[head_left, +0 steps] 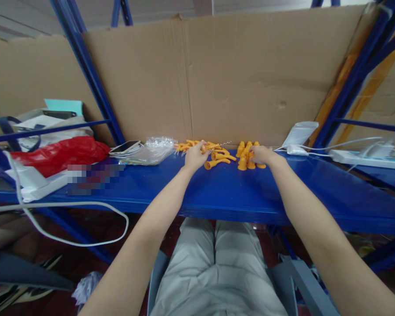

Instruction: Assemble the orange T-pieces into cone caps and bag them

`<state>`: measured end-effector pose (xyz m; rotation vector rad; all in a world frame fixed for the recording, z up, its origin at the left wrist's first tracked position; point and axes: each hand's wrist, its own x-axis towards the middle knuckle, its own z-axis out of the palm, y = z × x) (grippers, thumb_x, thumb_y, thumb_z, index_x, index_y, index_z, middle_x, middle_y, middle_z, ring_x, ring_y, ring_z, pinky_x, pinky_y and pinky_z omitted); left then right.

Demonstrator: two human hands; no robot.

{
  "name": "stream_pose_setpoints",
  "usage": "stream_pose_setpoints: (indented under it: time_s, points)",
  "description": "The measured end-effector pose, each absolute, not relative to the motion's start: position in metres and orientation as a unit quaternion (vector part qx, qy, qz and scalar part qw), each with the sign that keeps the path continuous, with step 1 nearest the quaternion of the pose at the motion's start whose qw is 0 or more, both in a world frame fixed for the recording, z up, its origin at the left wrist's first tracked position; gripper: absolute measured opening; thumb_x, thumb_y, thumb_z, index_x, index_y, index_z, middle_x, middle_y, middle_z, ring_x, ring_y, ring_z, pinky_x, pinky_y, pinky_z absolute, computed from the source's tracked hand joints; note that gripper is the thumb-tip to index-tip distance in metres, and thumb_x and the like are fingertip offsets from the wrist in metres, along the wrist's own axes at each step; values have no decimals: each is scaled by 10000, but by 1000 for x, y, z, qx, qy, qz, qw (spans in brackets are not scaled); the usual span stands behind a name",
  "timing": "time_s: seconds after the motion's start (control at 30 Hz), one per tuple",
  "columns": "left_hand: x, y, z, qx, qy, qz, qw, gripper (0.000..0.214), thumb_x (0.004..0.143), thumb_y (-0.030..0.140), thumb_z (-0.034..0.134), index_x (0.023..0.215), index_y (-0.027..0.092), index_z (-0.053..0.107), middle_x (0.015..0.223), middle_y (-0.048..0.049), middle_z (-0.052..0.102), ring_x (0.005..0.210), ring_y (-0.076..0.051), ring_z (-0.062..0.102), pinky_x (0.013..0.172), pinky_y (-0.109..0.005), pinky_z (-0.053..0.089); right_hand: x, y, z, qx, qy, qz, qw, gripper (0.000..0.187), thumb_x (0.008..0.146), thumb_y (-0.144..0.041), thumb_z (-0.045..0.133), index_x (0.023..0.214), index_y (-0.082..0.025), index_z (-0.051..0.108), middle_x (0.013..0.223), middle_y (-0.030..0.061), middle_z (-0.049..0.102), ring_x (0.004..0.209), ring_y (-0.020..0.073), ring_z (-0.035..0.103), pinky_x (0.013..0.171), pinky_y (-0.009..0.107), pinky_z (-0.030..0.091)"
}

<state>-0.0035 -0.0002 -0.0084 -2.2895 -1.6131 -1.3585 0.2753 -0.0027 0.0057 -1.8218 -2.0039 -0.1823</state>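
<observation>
Small orange plastic parts lie on a blue shelf [217, 193] at the back, against a cardboard wall. My left hand [195, 156] is curled over the loose pile of orange parts [219, 157], its fingers closed on one of them. My right hand [261, 154] rests beside a group of upright orange parts [245, 153], fingers curled and touching them. Whether it grips one I cannot make out.
A clear plastic bag [154, 149] and a phone [125, 146] lie left of the pile. Further left are a red bag [62, 153] and white cables [69, 205]. On the right are a white pouch [299, 134] and a power strip [368, 158]. Blue rack posts stand on both sides.
</observation>
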Motion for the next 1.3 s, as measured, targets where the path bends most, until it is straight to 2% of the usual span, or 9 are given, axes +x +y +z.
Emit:
stream_pose_setpoints:
  time_s: [0.17, 0.33, 0.47, 0.53, 0.63, 0.87, 1.03, 1.2, 1.3]
  points:
    - [-3, -1, -8, -747, -494, -444, 3, 366, 870, 149, 605, 1228, 175, 676, 1229, -85, 721, 1127, -218, 665, 990, -314, 491, 265, -15, 17, -651, -708, -115, 249, 130, 839, -281, 623, 945, -231, 679, 965, 119, 759, 1074, 331, 680, 1048, 755, 302]
    - [-3, 2, -9, -774, -454, -442, -7, 390, 862, 94, 603, 1225, 206, 691, 1294, -71, 698, 1204, -213, 639, 1076, -356, 462, 234, -33, 25, -550, -781, -66, 288, 198, 945, -304, 513, 996, -239, 692, 1045, 79, 760, 1047, 259, 692, 1144, 683, 208]
    - [-3, 4, -9, -792, -436, -428, -1, 375, 866, 94, 606, 1204, 220, 707, 1271, -62, 711, 1183, -212, 650, 1086, -377, 458, 213, -36, 20, -494, -824, -36, 275, 222, 943, -326, 543, 1056, -243, 715, 976, 34, 772, 941, 213, 711, 1119, 555, 337]
    - [-4, 5, -9, -797, -431, -424, 1, 361, 873, 93, 599, 1194, 212, 714, 1259, -70, 716, 1168, -213, 656, 1078, -381, 464, 206, -35, 16, -471, -837, -20, 279, 252, 930, -303, 557, 1108, -230, 719, 1041, 53, 768, 961, 216, 712, 1031, 455, 450]
    - [-5, 7, -9, -796, -428, -428, 6, 376, 878, 70, 575, 1199, 208, 714, 1239, -81, 723, 1156, -213, 658, 1075, -395, 465, 201, -33, 11, -447, -845, 1, 294, 341, 921, -252, 544, 1223, -198, 694, 1190, 93, 733, 1030, 226, 704, 947, 380, 516]
    - [-4, 10, -10, -809, -413, -419, 21, 372, 894, 67, 527, 1156, 228, 735, 1174, -64, 730, 1121, -198, 647, 1051, -382, 468, 194, -36, 5, -431, -844, 17, 319, 495, 923, -243, 536, 1412, -310, 573, 1322, 35, 674, 1163, 254, 662, 1021, 455, 508]
    - [-5, 9, -10, -813, -412, -410, 27, 383, 887, 76, 520, 1154, 240, 741, 1102, -59, 702, 1068, -194, 632, 1008, -365, 476, 186, -38, 1, -414, -853, 27, 315, 498, 936, -272, 529, 1434, -273, 553, 1309, 60, 681, 1060, 242, 705, 995, 450, 528]
    - [-6, 12, -11, -815, -406, -414, 23, 403, 897, 87, 506, 1178, 263, 734, 1156, -55, 649, 1085, -185, 609, 1015, -354, 466, 184, -39, 1, -391, -862, 23, 322, 428, 992, -313, 444, 1388, -270, 603, 1404, 62, 616, 1289, 253, 586, 1095, 467, 447]
    - [-6, 13, -13, -816, -396, -421, 17, 430, 910, 83, 483, 1214, 277, 716, 1211, -53, 624, 1125, -174, 597, 1016, -331, 467, 182, -41, 3, -387, -865, 38, 316, 428, 1018, -320, 382, 1374, -285, 616, 1373, 49, 640, 1286, 243, 588, 1083, 467, 455]
